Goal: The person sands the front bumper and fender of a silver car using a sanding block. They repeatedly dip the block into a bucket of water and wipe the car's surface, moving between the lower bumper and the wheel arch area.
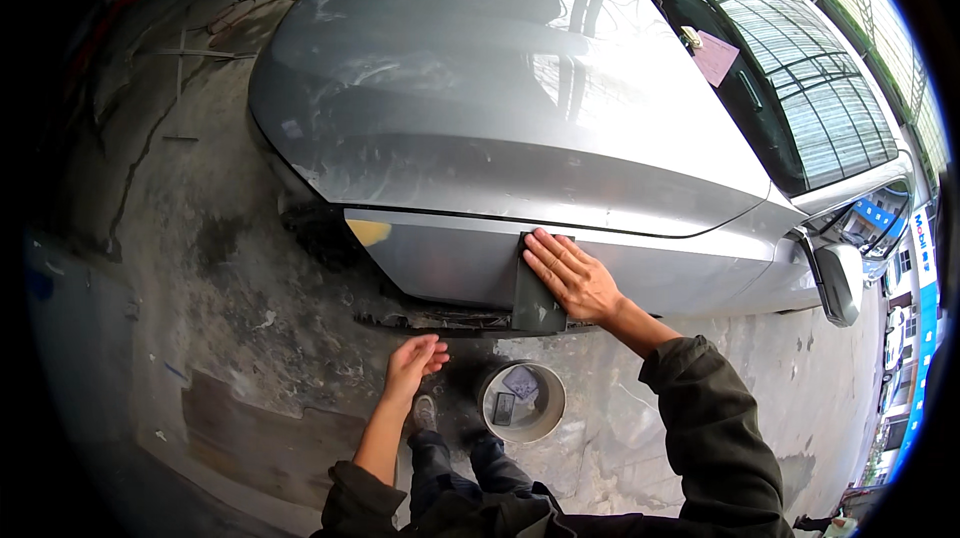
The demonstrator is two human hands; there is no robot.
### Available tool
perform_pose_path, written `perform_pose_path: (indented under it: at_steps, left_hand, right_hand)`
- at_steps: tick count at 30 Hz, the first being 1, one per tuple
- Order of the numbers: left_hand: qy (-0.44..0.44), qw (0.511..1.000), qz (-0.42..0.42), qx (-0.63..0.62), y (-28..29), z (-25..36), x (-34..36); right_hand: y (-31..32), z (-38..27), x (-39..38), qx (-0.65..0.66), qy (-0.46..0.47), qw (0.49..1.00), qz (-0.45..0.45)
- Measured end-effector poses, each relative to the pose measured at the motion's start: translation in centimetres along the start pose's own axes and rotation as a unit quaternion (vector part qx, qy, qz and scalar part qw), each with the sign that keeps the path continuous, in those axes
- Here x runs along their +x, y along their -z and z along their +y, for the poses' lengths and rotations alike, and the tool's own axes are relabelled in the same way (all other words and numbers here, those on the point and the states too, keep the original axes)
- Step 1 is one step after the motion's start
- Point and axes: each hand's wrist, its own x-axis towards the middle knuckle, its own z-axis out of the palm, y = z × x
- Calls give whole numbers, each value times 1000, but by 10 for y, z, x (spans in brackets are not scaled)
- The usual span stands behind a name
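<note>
My right hand (558, 276) lies flat with fingers extended on a dark sheet (535, 308), probably abrasive paper, pressed against the silver car's fender (450, 263). A yellowish patch (368, 233) marks the fender's front end, left of that hand. My left hand (415, 368) hangs below the fender, fingers apart and slightly curled, with nothing in it. Between my arms on the floor stands a round bucket (545, 408) with dark rectangular pieces (505, 408) inside.
The car's hood (420, 68) and windshield (800, 78) fill the upper view; a pink paper (718, 63) lies by the glass. A side mirror (840, 283) juts out at right. The front bumper area below the hood looks dark. Loose body panels (170, 8) stand at upper left.
</note>
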Motion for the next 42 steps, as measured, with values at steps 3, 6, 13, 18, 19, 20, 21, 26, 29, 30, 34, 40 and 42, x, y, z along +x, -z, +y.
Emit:
perform_pose_path:
  at_steps: [3,6,13,18,19,20,21,26,29,30,34,40,42]
  left_hand:
    - [4,1000,11,-12,12,-3,-10]
    - [10,1000,5,-22,12,-4,-14]
    - [10,999,29,-22,46,3,-30]
    - [3,998,50,-42,65,4,-38]
    - [0,998,54,-43,71,6,-41]
    - [0,997,62,-44,74,7,-44]
    - [0,997,69,-46,78,8,-47]
    - [-1,993,107,-53,96,10,-60]
    - [3,992,111,-53,97,10,-61]
    - [6,992,113,-54,93,10,-62]
    - [10,996,73,-47,99,4,-62]
    - [10,996,75,-47,93,5,-63]
    - [14,997,62,-50,99,9,-66]
  right_hand:
    - [-1,-7,25,36,-12,999,-4]
    - [4,-4,27,39,-6,999,-15]
    - [4,-4,44,57,11,998,18]
    - [-14,-43,116,101,29,993,47]
    - [-23,-51,130,107,32,992,58]
    - [-27,-58,144,111,34,991,65]
    - [-28,-64,156,117,35,990,69]
    - [-41,-84,195,98,39,991,84]
    - [-44,-92,200,85,37,992,88]
    - [-44,-93,201,81,38,992,89]
    - [-35,-76,191,95,66,992,47]
    - [-35,-92,217,83,71,993,40]
    - [-36,-89,213,100,66,992,41]
